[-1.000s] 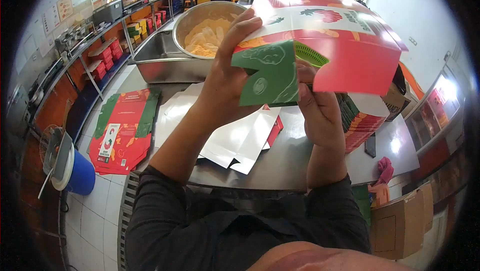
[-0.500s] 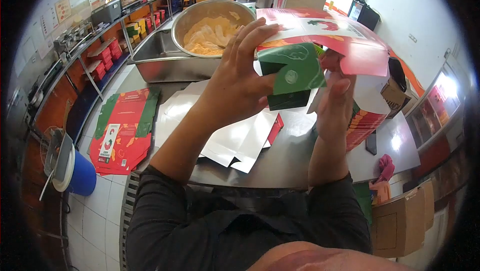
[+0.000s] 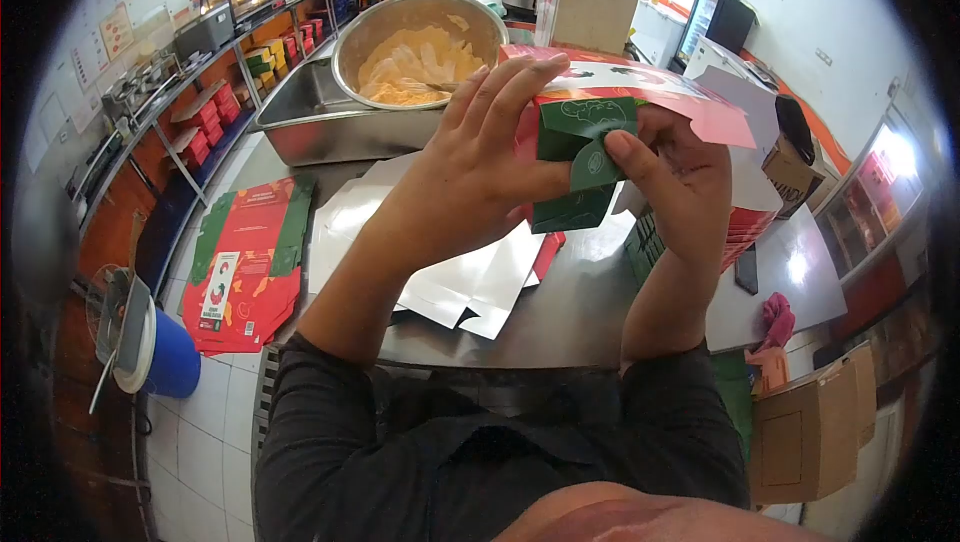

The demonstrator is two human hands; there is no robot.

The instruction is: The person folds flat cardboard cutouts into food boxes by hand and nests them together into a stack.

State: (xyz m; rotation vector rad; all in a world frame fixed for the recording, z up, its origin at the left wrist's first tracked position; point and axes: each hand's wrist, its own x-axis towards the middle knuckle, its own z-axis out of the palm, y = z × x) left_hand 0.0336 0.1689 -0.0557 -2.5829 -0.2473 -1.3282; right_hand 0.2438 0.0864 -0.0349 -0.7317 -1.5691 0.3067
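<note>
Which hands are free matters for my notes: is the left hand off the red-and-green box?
No, the left hand grips the red-and-green box, while the right hand touches its green flap.

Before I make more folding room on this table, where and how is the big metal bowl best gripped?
Probably by opposite sides of the rim of the metal bowl, coming from left and right: the rim is round and wide, and no handle shows. Orange-yellow contents cover much of the inside, so hold mainly from outside.
</note>
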